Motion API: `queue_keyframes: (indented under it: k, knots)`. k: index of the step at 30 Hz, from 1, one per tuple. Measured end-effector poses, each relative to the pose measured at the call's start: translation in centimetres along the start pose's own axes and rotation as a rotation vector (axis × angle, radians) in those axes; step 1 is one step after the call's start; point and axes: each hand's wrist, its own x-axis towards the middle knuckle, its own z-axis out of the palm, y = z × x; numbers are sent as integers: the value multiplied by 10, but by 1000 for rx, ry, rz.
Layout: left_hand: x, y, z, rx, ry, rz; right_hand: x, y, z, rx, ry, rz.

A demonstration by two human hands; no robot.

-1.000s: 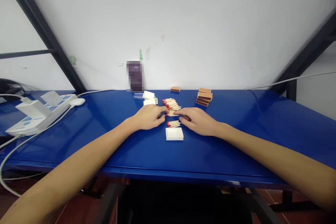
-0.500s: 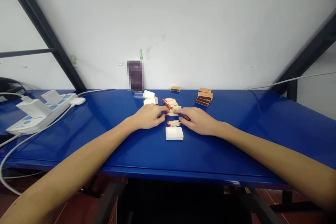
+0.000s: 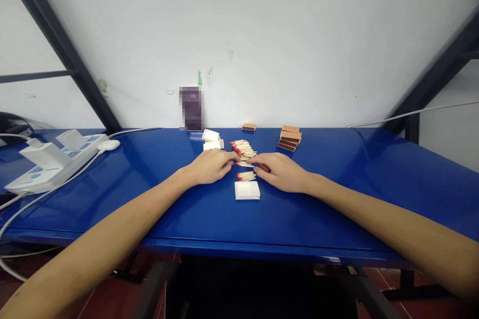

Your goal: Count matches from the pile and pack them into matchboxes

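A heap of red-tipped matches [image 3: 243,149] lies on the blue table [image 3: 337,199]. My left hand [image 3: 209,167] rests palm down at its left, fingers pinched at the near matches. My right hand [image 3: 279,172] rests at its right, fingertips on the same matches. A small bundle of matches [image 3: 247,176] lies between both hands. In front of it sits a white inner matchbox tray [image 3: 247,190]. Whether either pinch holds a match is too small to make out.
More white trays [image 3: 211,139] lie behind my left hand. A stack of brown matchbox sleeves [image 3: 290,137] and a single one [image 3: 249,127] stand near the wall. A white power strip [image 3: 52,159] with plugs and cables lies at the far left. A dark blurred object [image 3: 191,108] leans on the wall.
Both hands stay at the match heap with only slight finger shifts. The view has drifted a little.
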Motion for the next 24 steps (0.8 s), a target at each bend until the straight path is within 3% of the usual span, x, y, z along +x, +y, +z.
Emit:
queue_keyframes:
  k: [24]
  knots:
    - [-1,-2,3,-16,1,37,0,1,0,52,13,-29]
